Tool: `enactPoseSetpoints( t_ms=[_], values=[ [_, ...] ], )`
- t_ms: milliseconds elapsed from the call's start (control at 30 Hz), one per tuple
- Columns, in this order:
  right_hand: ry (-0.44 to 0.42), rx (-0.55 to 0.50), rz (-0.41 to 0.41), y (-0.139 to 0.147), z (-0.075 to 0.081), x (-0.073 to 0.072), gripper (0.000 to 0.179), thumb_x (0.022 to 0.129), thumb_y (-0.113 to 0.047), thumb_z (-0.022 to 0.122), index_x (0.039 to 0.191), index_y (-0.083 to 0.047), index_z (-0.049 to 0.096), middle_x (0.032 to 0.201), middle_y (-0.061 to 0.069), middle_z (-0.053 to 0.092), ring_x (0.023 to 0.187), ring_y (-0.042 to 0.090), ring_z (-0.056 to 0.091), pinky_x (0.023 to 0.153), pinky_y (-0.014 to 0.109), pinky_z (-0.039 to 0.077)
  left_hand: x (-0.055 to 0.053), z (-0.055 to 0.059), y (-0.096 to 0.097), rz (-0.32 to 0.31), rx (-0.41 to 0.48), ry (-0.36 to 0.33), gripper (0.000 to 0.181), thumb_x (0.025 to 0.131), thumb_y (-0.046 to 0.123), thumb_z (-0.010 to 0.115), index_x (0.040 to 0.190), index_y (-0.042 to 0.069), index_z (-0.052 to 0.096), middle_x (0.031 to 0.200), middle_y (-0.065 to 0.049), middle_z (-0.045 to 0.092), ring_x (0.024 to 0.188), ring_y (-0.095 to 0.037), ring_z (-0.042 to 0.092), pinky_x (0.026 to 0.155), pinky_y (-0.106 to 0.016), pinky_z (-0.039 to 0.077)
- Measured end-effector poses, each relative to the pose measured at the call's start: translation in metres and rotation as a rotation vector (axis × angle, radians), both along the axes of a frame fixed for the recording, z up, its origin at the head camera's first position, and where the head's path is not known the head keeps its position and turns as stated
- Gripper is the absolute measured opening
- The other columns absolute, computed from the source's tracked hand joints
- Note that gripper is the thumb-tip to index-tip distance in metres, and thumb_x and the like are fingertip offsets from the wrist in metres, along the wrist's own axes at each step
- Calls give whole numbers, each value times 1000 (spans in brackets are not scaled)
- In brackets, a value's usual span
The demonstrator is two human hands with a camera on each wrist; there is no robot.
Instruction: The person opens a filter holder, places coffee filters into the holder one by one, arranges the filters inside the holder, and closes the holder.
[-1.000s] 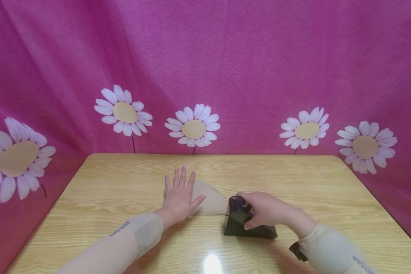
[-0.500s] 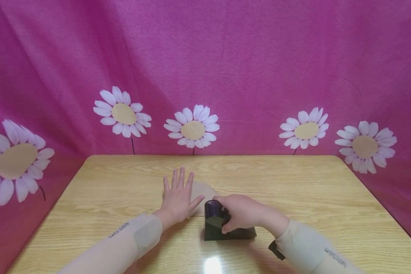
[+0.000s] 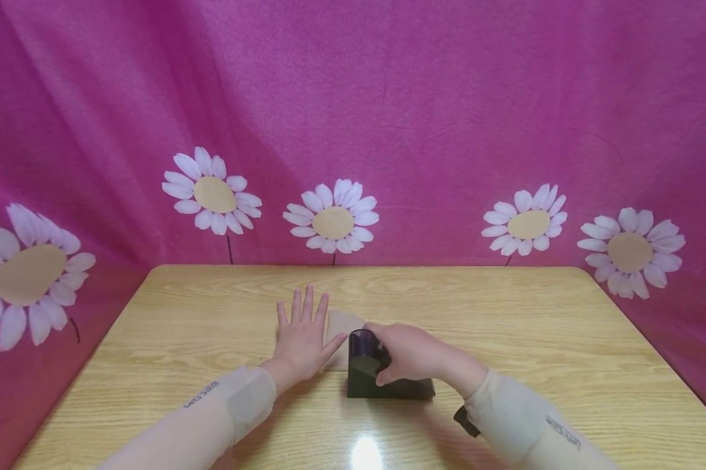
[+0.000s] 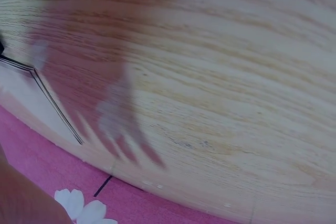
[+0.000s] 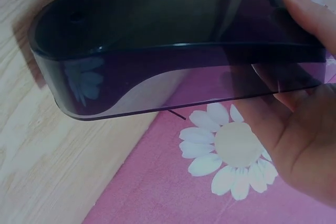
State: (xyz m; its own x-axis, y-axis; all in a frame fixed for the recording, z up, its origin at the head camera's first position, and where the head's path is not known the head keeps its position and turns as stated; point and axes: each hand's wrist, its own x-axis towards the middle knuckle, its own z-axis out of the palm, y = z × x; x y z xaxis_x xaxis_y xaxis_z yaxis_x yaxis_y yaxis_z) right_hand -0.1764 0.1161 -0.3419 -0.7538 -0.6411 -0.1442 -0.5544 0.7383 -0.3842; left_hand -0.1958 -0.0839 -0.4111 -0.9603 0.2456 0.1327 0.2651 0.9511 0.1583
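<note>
My left hand [image 3: 302, 343] lies flat with spread fingers on a thin pale sheet [image 3: 337, 326], covering its left part. The left wrist view catches only a blurred edge of that hand [image 4: 26, 203], plus one corner of the sheet [image 4: 31, 98], which has dark lines along its edge. With thumb and fingers, my right hand [image 3: 408, 352] grips a dark wedge-shaped box [image 3: 367, 385] with a see-through smoky, rounded end. In the right wrist view the box [image 5: 157, 19] shows a ribbed black part behind the smoky shell. It hides the sheet's right side.
Both hands work over a wood-grain table [image 3: 535, 313]. Behind it and along its sides hangs a pink cloth [image 3: 423, 130] printed with white daisies. A bright light spot [image 3: 366, 454] reflects near the front edge.
My right hand has carried the dark box leftward, over the sheet and close to the left thumb, then slightly away from me. My left hand has shifted a little left.
</note>
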Motion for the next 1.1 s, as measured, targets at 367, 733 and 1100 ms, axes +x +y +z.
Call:
enactPoseSetpoints(
  t_ms=[367,733,1100],
  values=[
    [7,-20,-117,0,-4,-16,69,66,-14,83,124,-3,47,96,7,64,85,19,58,78,40,48,0,1,-4,12,25,-13,80,90,59,43,149,10,21,156,-20,8,143,-40,3,109,-66,3],
    [38,-38,-151,6,-5,-32,64,65,-14,83,118,-3,48,91,7,63,82,18,57,77,38,48,-1,1,-5,-32,76,18,78,90,56,46,147,7,26,155,-20,14,143,-40,9,109,-66,6],
    [18,-50,-136,6,-4,-33,67,66,-13,83,122,-5,47,93,7,64,83,18,58,78,38,48,1,16,2,-371,421,-69,53,87,23,60,136,11,42,145,-7,38,136,-29,30,111,-54,20]
  ],
)
